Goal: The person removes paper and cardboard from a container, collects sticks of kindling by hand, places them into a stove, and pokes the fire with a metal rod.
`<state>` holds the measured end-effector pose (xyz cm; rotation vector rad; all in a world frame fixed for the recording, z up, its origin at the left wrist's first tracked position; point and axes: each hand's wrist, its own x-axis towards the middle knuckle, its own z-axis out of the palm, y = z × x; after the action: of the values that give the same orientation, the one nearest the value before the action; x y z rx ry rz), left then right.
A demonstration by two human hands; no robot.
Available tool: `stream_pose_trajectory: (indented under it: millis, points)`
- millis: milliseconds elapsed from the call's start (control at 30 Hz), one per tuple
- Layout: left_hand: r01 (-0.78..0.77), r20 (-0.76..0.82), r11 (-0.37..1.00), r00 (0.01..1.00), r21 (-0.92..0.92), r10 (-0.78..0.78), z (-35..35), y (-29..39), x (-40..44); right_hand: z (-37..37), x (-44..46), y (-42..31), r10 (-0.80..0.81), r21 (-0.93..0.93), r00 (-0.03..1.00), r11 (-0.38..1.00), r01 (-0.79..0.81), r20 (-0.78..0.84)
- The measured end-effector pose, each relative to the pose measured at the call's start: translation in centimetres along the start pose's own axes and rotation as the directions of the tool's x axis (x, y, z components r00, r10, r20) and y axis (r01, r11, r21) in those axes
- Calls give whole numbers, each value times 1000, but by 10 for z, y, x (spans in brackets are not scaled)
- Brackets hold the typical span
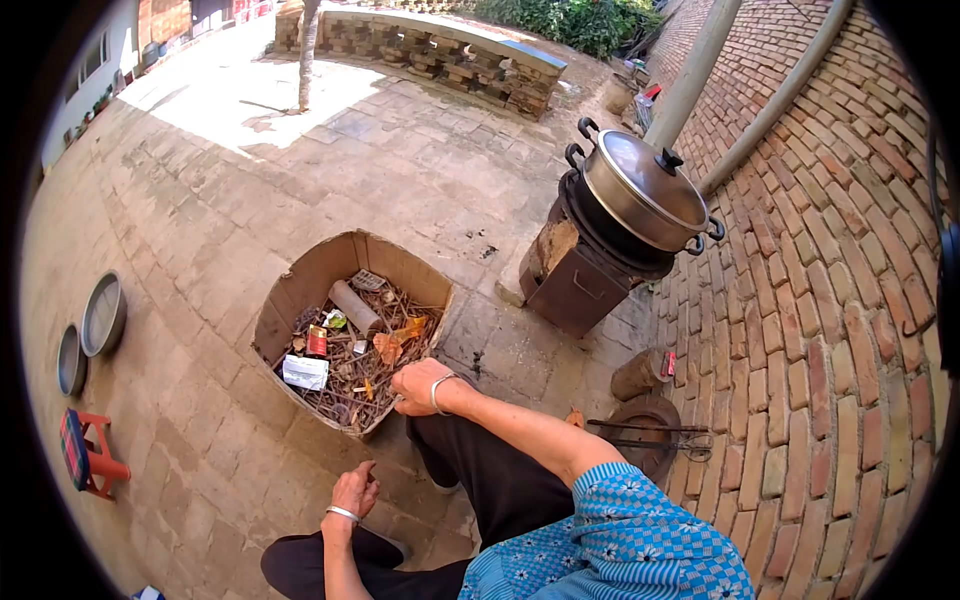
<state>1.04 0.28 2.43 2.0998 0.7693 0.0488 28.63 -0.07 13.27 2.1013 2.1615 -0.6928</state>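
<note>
A cardboard box [300, 290] of twigs, dry leaves and scraps stands on the paving before my knees. My right hand [420, 386], with a bracelet at its wrist, is at the box's near right edge; its fingers are bent and what they hold, if anything, cannot be made out. Lower down, my left hand [355, 490] hovers over my left knee, fingers partly curled and apart, holding nothing visible. Inside the box lie a cardboard tube [355, 306], a red packet [317, 341] and a white packet [305, 372].
A lidded steel pot [645, 190] sits on a metal stove [577, 288] beside the brick wall [800, 380]. Tongs [640, 436] lie across a round metal piece near a log [640, 376]. Two basins [104, 315] and a red stool [95, 455] are at left.
</note>
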Motion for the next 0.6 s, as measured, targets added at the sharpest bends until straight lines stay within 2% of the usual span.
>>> stream_pose_trajectory:
  millis: [467, 533, 567, 600]
  points:
    - [-38, -28, 999, 999, 36, 40, 3, -5, -1, 5, 4, 4, 16, 10, 1000, 1000, -16, 11]
    - [-32, -28, 999, 999, 20, 33, 2, -1, 2, 3, 2, 2, 28, 72, 999, 997, -26, -21]
    - [-24, -28, 1000, 999, 5, 24, 0, 0, 0, -1, 1, -1, 46, 42, 999, 998, -46, -9]
    - [-37, -27, 999, 999, 21, 38, 1, -3, -1, 17, 7, 8, 16, 66, 997, 998, -11, -78]
